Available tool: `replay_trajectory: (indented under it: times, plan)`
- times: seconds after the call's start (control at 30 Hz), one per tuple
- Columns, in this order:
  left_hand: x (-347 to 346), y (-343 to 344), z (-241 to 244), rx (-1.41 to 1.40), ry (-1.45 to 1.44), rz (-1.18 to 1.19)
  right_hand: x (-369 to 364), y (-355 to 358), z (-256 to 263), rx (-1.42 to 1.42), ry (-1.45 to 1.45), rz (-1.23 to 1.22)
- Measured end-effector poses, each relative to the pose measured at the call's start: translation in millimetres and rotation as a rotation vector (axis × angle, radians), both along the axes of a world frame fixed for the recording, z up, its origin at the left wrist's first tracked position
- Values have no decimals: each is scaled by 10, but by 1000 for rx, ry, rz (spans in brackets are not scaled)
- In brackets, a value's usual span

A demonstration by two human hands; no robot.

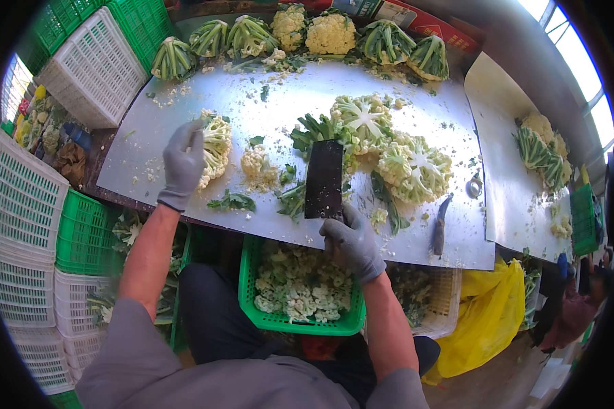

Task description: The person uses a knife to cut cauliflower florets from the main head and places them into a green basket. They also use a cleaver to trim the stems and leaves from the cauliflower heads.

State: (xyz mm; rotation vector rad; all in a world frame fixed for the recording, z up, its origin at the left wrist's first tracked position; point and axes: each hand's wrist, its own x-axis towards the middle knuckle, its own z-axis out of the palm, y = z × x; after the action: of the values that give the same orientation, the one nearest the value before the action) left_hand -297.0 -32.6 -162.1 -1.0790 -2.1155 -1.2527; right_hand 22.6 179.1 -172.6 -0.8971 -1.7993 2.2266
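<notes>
My left hand (pixel 184 158), in a grey glove, holds a cut cauliflower head (pixel 216 148) by its side on the metal table (pixel 266 225). My right hand (pixel 352 237), gloved too, grips the handle of a cleaver; its wide dark blade (pixel 324 179) points away from me over the table. Beyond the blade lie green leaves (pixel 314 130) and cut cauliflower heads (pixel 360 120), with another cut head (pixel 422 166) to the right. A small floret pile (pixel 256 162) sits between my hands. Below the table edge, a green crate (pixel 302 327) holds loose florets (pixel 304 286).
Whole cauliflowers (pixel 330 35) line the table's far edge. A small knife (pixel 441 225) and a roll of tape (pixel 474 187) lie at the right. Crates (pixel 23 194) are stacked at the left. A yellow bag (pixel 483 317) hangs lower right, near another person's sleeve (pixel 570 312).
</notes>
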Motion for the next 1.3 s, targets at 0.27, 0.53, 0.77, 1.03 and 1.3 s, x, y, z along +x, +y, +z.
replay_trajectory:
  times: [0.27, 0.53, 0.77, 1.03, 1.3]
  plan:
    - [1235, 1369, -241, -749, -295, -227, 1057, 153, 183, -95, 35, -165]
    - [1290, 1685, -766, -613, -211, 6, 1190, 51, 265, -228, 207, -276]
    - [1379, 1421, -602, -545, 346, -64, 1275, 126, 215, -209, 300, -291]
    - [1463, 531, 106, -307, 204, -54, 1423, 179, 263, -241, 367, -409]
    - [1153, -1843, 522, -228, 162, 301, 1454, 70, 221, -112, 411, -504]
